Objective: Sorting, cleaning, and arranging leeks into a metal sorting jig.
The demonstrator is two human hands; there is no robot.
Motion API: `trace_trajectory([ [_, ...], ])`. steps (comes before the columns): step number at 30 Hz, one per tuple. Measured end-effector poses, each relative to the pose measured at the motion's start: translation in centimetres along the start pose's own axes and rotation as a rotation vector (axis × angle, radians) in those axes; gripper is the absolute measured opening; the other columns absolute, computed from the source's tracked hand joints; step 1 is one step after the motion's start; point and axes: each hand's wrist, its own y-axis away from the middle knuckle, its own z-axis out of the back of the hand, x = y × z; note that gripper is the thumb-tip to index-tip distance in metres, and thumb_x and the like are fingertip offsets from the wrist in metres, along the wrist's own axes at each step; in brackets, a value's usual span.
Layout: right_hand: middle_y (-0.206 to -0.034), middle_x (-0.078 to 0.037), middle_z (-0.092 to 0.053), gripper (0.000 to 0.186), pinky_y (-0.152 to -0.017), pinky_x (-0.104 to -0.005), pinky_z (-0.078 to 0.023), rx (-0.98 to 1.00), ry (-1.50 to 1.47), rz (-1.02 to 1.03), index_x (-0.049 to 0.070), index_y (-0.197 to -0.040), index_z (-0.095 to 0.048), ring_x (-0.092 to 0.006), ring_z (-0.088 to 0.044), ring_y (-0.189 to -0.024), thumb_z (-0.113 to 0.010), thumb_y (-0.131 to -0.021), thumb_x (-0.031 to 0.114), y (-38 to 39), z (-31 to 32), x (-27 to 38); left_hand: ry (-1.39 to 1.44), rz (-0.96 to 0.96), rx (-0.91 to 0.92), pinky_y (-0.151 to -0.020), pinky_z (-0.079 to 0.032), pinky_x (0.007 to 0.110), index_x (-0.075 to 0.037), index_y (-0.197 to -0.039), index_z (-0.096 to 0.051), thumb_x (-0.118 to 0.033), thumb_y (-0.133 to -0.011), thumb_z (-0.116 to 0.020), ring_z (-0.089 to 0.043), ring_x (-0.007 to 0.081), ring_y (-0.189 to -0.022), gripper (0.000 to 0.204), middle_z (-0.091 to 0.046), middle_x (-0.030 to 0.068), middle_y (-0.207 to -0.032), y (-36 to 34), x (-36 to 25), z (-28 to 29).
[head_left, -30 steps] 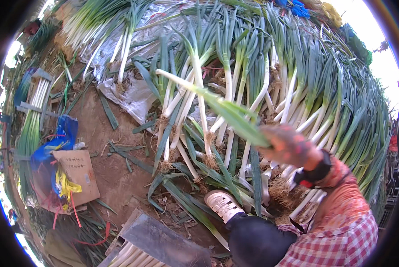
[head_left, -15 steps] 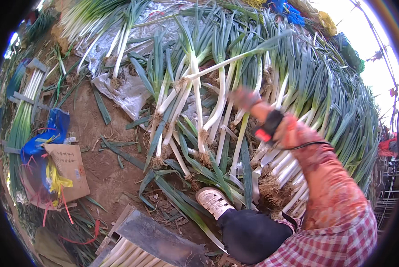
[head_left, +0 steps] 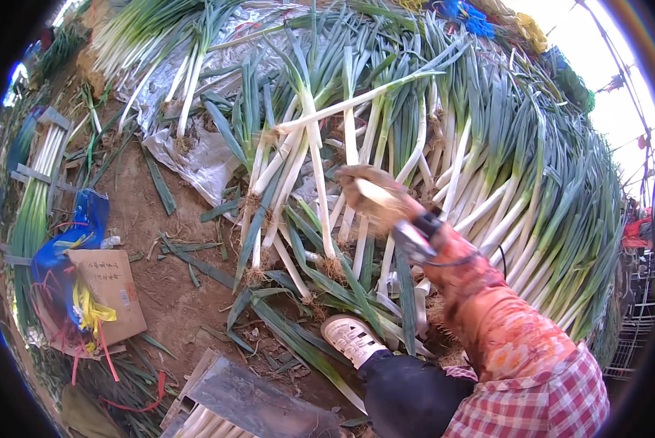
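Note:
My right hand (head_left: 371, 196), in a soiled glove, reaches in from the lower right over the leeks. Its fingers are curled at the lower white part of an upright leek (head_left: 350, 139); blur hides the exact grip. A pale oblong patch shows at the hand, too smeared to identify. Around the wrist is a black band with a device (head_left: 415, 239) and a dark cord. Left of the hand, a leek (head_left: 364, 100) lies slantwise across other upright leeks (head_left: 318, 182) with rooty ends. My left hand is out of view.
A large bank of leeks (head_left: 539, 175) fills the right side. Silvery sheeting (head_left: 196, 164) lies at the back left. A cardboard piece (head_left: 108, 292) with blue and yellow plastic is at left. A metal trough (head_left: 262, 398) holding white stalks stands near my shoe (head_left: 351, 339).
My right hand has moved left and down from the middle of the leeks, and its fingers have come to the upright leek. The view has shifted slightly.

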Motion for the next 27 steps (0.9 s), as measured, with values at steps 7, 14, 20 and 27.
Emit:
trace_trajectory([
  [7, -0.075, -0.003, -0.052, 0.018, -0.044, -0.0207, -0.047, -0.239, 0.767, 0.206, 0.003, -0.100, -0.051, -0.0084, -0.051, -0.056, -0.059, -0.085, 0.009, 2.4, 2.7, 0.7, 0.044, -0.099, -0.004, -0.088, -0.043, 0.036, 0.002, -0.116, -0.055, -0.024, -0.091, -0.051, -0.057, 0.0325, -0.101, 0.036, -0.059, 0.0219, -0.112, -0.1, 0.8, -0.3],
  [14, -0.091, -0.004, -0.050, 0.021, -0.044, -0.0207, -0.036, 0.267, 0.434, 0.115, 0.006, -0.112, -0.043, -0.0065, -0.040, -0.058, -0.048, -0.092, 0.011, 9.9, -6.5, -3.4, 0.107, -0.170, -0.071, -0.089, -0.042, 0.037, 0.001, -0.114, -0.057, -0.022, -0.092, -0.050, -0.056, 0.0322, -0.105, 0.033, -0.060, 0.0209, -0.111, 2.1, 1.3, -1.0],
  [20, -0.081, -0.007, -0.056, 0.018, -0.039, -0.0223, -0.041, 0.300, 0.448, 0.194, 0.002, -0.100, -0.048, -0.0094, -0.047, -0.046, -0.053, -0.090, 0.016, 6.2, -11.6, -3.3, 0.067, -0.296, -0.094, -0.090, -0.042, 0.036, 0.000, -0.113, -0.058, -0.024, -0.092, -0.049, -0.056, 0.0327, -0.106, 0.033, -0.060, 0.0205, -0.111, 3.2, 2.4, -1.9],
  [27, -0.068, 0.000, -0.044, 0.016, -0.038, -0.0200, -0.032, 0.548, 0.439, -0.083, 0.003, -0.100, -0.045, -0.0064, -0.039, -0.048, -0.044, -0.094, 0.017, 9.6, -14.2, -13.6, 0.094, -0.283, -0.157, -0.088, -0.043, 0.036, -0.002, -0.112, -0.058, -0.023, -0.091, -0.050, -0.058, 0.0323, -0.101, 0.031, -0.062, 0.0188, -0.107, 4.3, 4.2, -2.3],
])
